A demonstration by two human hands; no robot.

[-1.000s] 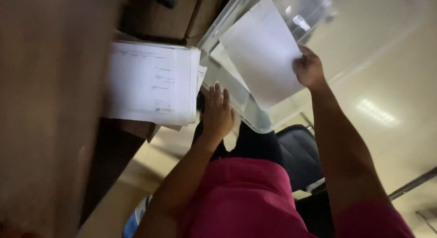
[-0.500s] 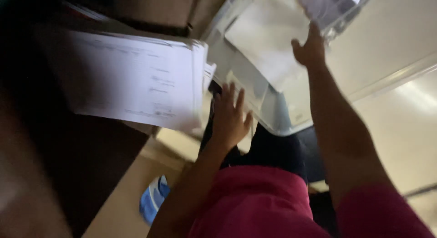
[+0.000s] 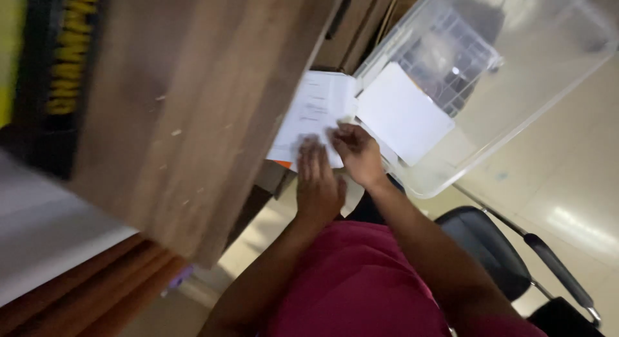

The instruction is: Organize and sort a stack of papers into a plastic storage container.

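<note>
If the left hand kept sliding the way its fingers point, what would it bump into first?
Most likely the stack of white papers. The left hand already has its fingertips at that stack's lower edge, pointing up across it. Beyond lies the dark wooden furniture, though depth is hard to judge.

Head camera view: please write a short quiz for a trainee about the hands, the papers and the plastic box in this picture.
1. True or false: the left hand lies flat on the stack of papers.
2. Where does the loose white sheet lie? A) on the black chair B) inside the clear plastic box C) on the wooden desk
3. Which hand is at the edge of the stack nearest the box?

Key
1. True; its fingers are spread on the lower part of the stack.
2. B; the sheet lies inside the box.
3. The right hand; whether it pinches a sheet cannot be told.
</note>
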